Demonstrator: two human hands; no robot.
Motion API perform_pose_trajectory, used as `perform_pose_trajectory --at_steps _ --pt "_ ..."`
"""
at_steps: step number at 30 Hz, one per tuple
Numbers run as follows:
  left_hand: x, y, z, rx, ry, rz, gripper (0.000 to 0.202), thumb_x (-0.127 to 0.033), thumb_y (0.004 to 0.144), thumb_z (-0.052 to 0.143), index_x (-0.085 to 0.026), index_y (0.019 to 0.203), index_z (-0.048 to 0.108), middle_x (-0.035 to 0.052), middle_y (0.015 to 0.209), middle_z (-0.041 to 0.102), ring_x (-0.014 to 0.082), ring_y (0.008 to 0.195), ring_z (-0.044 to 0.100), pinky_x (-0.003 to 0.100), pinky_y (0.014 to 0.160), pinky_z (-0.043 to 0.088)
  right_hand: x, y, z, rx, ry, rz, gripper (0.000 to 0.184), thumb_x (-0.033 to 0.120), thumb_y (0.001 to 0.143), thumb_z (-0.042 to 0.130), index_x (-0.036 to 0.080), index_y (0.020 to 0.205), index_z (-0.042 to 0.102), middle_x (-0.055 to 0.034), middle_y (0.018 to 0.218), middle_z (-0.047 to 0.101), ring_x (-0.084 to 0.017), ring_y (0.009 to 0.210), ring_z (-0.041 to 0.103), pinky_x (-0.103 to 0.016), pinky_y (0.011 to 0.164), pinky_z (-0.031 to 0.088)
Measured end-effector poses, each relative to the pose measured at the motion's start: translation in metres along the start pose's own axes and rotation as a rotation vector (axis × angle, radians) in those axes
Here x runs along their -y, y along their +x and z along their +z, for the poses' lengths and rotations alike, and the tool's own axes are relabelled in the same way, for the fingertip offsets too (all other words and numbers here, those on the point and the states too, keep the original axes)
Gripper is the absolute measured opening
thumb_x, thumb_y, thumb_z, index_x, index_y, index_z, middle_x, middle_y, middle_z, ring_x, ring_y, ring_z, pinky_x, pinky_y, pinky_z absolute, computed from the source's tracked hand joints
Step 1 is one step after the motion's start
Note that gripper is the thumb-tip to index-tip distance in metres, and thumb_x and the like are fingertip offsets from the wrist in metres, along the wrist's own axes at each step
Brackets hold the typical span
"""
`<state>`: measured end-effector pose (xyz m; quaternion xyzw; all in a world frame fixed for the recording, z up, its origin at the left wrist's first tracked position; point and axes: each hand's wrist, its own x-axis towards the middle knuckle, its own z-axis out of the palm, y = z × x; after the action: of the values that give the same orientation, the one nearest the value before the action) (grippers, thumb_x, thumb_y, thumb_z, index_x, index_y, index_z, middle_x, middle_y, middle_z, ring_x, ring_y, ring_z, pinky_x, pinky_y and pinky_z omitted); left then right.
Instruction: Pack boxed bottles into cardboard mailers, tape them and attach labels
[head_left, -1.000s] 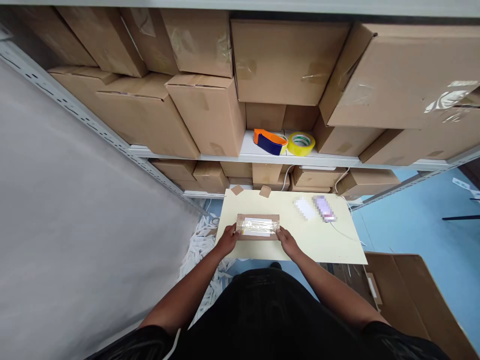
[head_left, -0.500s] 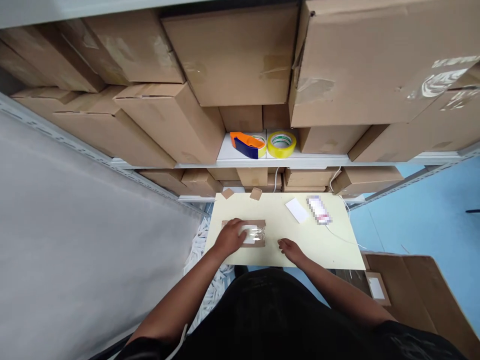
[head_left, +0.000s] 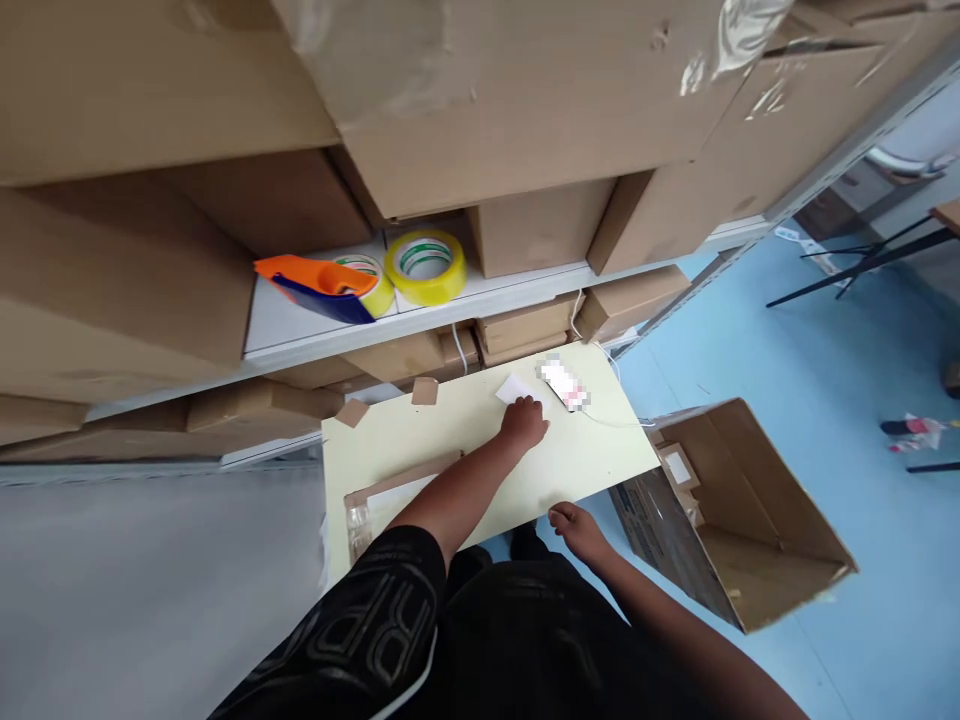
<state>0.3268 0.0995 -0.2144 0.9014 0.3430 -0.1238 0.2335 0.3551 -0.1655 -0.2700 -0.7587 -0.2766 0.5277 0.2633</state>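
Note:
My left hand is stretched across the table, fingers curled down on a small white card. Its fingertips are hidden, and card shows on both sides of the hand. Just beyond lies a phone with a blurred screen and a white cable. My right hand is by the table's front edge, its fingers curled closed; anything inside them is hidden. Under my left forearm lies a flat cardboard package with a white label and shiny clear tape, partly covered by the arm.
On the shelf above are an orange and blue tape dispenser and a yellow tape roll, among cardboard boxes. Two small cardboard pieces lie at the table's back edge. A large open carton stands on the floor at right.
My left hand has left the package and moved right to the white card. My right hand has drawn back to the table's front edge. The view has turned right.

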Motion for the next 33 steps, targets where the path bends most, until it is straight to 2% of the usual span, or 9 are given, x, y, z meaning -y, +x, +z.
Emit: perform_pose_trajectory --at_steps 4,8,10,12,15,18,21,26,33 --pt "0.004 0.026 0.014 -0.037 0.013 -0.03 0.038 -0.041 0.093 0.062 -0.013 0.119 0.064 0.0207 0.123 0.06 0.0358 0.118 0.052 0.046 0.095 0.044 -0.006 0.0 -0.015 -0.003 0.034 -0.023 0.036 0.052 0.088 0.052 0.023 0.089 0.073 -0.0047 0.086 0.074 -0.025 0.081 0.069 -0.036 0.077 0.053" --pt "0.009 0.036 0.021 -0.002 0.014 -0.002 0.036 -0.04 0.09 0.068 -0.015 0.115 0.065 0.0189 0.122 0.059 0.0355 0.117 0.051 0.044 0.094 0.043 -0.001 0.011 -0.026 -0.007 0.038 -0.038 0.034 0.051 0.089 0.052 0.023 0.09 0.073 -0.005 0.087 0.074 -0.025 0.082 0.069 -0.036 0.078 0.053" --pt "0.011 0.038 0.02 -0.01 0.012 -0.012 0.037 -0.045 0.092 0.065 -0.017 0.115 0.066 0.0176 0.12 0.059 0.0347 0.116 0.051 0.044 0.093 0.043 0.003 0.018 -0.03 -0.011 0.037 -0.039 0.034 0.051 0.089 0.053 0.023 0.092 0.072 -0.005 0.089 0.074 -0.025 0.083 0.069 -0.036 0.078 0.052" --pt "0.017 0.041 0.015 -0.086 0.007 -0.071 0.042 -0.051 0.095 0.057 -0.017 0.118 0.064 0.0174 0.121 0.059 0.0342 0.116 0.051 0.044 0.095 0.042 0.007 0.024 -0.032 -0.002 0.042 -0.037 0.033 0.05 0.089 0.054 0.023 0.093 0.072 -0.0048 0.089 0.075 -0.025 0.085 0.07 -0.036 0.078 0.052" --pt "0.038 0.047 0.001 -0.19 -0.001 -0.26 0.046 -0.049 0.097 0.052 -0.013 0.124 0.061 0.0202 0.127 0.056 0.0359 0.12 0.049 0.046 0.096 0.041 0.011 0.033 -0.034 0.017 0.04 -0.025 0.033 0.05 0.088 0.054 0.023 0.093 0.072 -0.005 0.09 0.075 -0.025 0.087 0.07 -0.035 0.079 0.052" --pt "0.063 0.053 -0.007 -0.11 -0.007 -0.354 0.04 -0.041 0.093 0.059 -0.013 0.122 0.063 0.0207 0.126 0.058 0.0357 0.119 0.051 0.044 0.094 0.043 0.015 0.041 -0.034 0.021 0.042 -0.021 0.034 0.051 0.088 0.054 0.023 0.093 0.073 -0.0053 0.091 0.075 -0.025 0.087 0.07 -0.036 0.079 0.052" --pt "0.08 0.056 -0.007 -0.071 -0.038 -0.344 0.033 -0.034 0.092 0.061 -0.016 0.12 0.065 0.0176 0.122 0.063 0.0312 0.115 0.056 0.039 0.092 0.045 0.018 0.048 -0.033 0.023 0.05 -0.022 0.034 0.051 0.088 0.055 0.023 0.093 0.074 -0.005 0.087 0.075 -0.025 0.084 0.069 -0.037 0.079 0.053" --pt "0.088 0.06 -0.002 -0.066 -0.072 -0.338 0.025 -0.032 0.095 0.058 -0.02 0.115 0.067 0.0115 0.113 0.069 0.0252 0.102 0.063 0.034 0.085 0.048 0.02 0.055 -0.033 0.029 0.049 -0.023 0.035 0.051 0.087 0.055 0.023 0.091 0.075 -0.0049 0.083 0.074 -0.025 0.082 0.068 -0.037 0.078 0.053" --pt "0.089 0.056 -0.013 -0.049 -0.006 -0.244 0.024 -0.029 0.097 0.055 -0.018 0.113 0.068 0.0137 0.11 0.07 0.0286 0.103 0.064 0.038 0.086 0.047 0.02 0.061 -0.032 0.056 0.037 -0.014 0.034 0.05 0.087 0.054 0.022 0.09 0.073 -0.0042 0.082 0.073 -0.023 0.079 0.068 -0.035 0.077 0.051"
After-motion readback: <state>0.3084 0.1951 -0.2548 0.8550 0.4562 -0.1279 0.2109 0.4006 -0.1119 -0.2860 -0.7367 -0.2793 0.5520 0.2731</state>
